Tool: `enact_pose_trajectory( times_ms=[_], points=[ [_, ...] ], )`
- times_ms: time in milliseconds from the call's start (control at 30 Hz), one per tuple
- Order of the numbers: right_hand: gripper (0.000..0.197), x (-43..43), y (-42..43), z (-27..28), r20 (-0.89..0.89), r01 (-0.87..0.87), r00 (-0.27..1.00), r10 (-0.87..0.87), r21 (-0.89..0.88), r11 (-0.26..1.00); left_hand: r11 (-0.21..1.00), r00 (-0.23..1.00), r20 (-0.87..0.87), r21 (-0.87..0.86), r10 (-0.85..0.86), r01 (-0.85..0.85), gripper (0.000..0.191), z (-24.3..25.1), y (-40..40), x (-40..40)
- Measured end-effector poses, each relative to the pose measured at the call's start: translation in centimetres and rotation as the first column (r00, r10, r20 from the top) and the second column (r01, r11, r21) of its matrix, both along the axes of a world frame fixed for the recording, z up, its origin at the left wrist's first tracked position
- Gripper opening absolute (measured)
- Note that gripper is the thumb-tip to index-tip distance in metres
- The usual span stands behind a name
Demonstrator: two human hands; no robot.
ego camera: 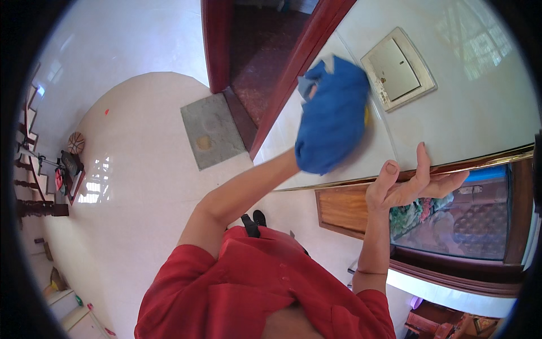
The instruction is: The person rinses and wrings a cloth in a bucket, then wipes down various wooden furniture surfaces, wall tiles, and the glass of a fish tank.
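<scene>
My left hand [313,91] is wrapped by a blue cloth [334,114], with only a bit of skin showing through a gap at its upper left. The cloth, slightly blurred, lies against or just over the glossy pale tiled wall [457,123]. A sliver of yellow shows at the cloth's right side. Just to the right of the cloth sits a square wall panel [398,70] with a worn pale frame. My right hand [404,186] holds nothing, its fingers spread at the gold-trimmed edge [499,159] of the wall; whether it presses on that edge, I cannot tell.
A dark red door frame [292,59] stands left of the cloth, with a grey mat [214,133] before it. Below my right hand are a glass panel [474,229] and a wooden panel [343,209]. A basketball [76,143] lies far left near the stair railing [42,208].
</scene>
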State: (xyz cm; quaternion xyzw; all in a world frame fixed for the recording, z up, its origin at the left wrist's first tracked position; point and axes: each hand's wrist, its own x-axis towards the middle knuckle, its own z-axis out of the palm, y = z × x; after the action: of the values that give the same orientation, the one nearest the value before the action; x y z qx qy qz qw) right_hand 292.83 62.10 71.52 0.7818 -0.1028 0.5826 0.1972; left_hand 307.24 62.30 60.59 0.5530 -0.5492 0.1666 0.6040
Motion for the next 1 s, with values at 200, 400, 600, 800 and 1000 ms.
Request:
enact_pose_trajectory(
  times_ms=[200,400,600,800,1000],
  points=[
    [0.036,-0.1,0.0,0.0,0.000,0.014,1.000,-0.014,-0.019,1.000,0.990,0.990,-0.140,-0.133,0.031,-0.049,0.031,1.4,0.0,1.7],
    [0.035,-0.1,-0.6,0.2,-0.028,0.008,1.000,-0.010,-0.060,0.998,0.987,0.974,-0.211,0.123,-0.078,0.106,0.035,4.0,0.0,2.2],
    [0.042,0.5,-1.4,-0.2,0.078,-0.048,0.995,0.055,-0.095,0.994,0.968,0.989,-0.087,0.209,-0.123,0.139,0.046,0.4,3.7,-5.9],
    [0.050,0.0,-1.2,0.0,0.063,0.006,0.998,0.005,-0.162,0.987,0.955,0.976,-0.056,0.203,-0.210,0.217,0.049,-2.0,5.7,-7.9],
    [0.059,0.5,-0.6,-0.5,0.106,0.031,0.994,-0.025,-0.059,0.998,0.998,0.993,-0.104,0.034,-0.049,0.053,0.041,-0.9,1.9,-4.0]
  ],
)
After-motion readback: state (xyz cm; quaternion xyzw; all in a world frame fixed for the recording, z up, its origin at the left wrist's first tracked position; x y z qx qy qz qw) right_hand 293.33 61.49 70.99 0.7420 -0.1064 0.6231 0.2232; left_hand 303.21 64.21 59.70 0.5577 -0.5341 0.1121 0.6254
